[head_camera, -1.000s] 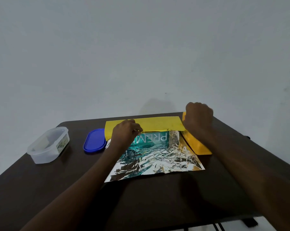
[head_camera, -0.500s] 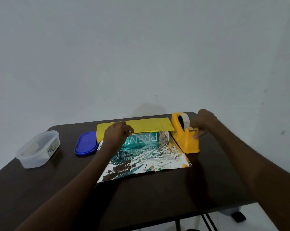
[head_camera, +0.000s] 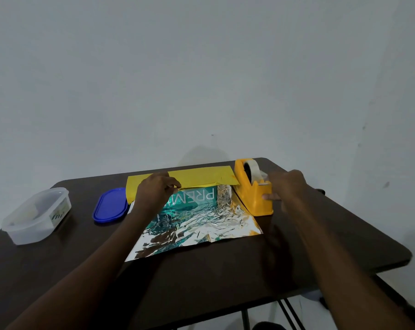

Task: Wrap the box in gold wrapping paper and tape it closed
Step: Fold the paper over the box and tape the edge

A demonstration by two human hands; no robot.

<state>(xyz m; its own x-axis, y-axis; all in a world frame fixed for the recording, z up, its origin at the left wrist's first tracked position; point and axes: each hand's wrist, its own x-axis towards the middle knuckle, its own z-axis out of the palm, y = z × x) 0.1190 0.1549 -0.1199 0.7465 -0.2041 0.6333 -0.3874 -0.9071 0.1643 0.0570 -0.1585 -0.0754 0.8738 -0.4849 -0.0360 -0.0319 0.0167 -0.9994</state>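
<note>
Left hand (head_camera: 154, 194) grip pinches gold wrapping paper (head_camera: 201, 178) folded over teal box (head_camera: 194, 198); silver underside crinkled. Right hand (head_camera: 288, 186) grip clamps yellow tape dispenser (head_camera: 254, 189).

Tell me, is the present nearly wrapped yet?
Not yet. Done: the gold paper is folded over the top of the box. Now: the left hand holds that flap down while the right hand is at the tape dispenser. Left: the teal front shows, the near sheet lies flat, no tape visible.
</note>
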